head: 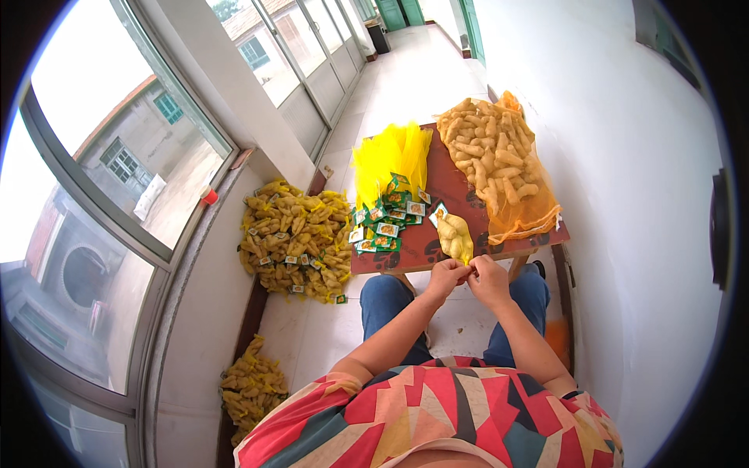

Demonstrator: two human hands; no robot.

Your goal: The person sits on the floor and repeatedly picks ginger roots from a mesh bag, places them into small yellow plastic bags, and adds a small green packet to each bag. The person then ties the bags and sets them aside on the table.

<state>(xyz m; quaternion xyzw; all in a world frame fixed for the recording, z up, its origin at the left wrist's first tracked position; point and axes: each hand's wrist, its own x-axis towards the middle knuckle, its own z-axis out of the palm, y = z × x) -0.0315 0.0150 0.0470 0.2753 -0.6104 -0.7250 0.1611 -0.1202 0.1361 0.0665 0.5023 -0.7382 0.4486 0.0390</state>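
A small yellow mesh bag filled with ginger roots [454, 235] lies at the near edge of the red-brown table board [447, 175]. Its gathered end points toward me. My left hand [447, 277] and my right hand [488, 279] pinch that end between their fingertips, close together just past the board's edge. A printed tag [437, 214] sticks out from the far end of the bag. Left of it, a bundle of yellow mesh bags [391, 158] lies with green and white tags [387, 225] spread at its near end.
A large orange mesh sack of ginger [497, 152] covers the board's right side. Bagged ginger is heaped on the floor [295, 240] to the left, with a smaller pile [253, 389] nearer me. A red cup [209, 195] stands on the windowsill. A white wall [632, 234] runs along the right.
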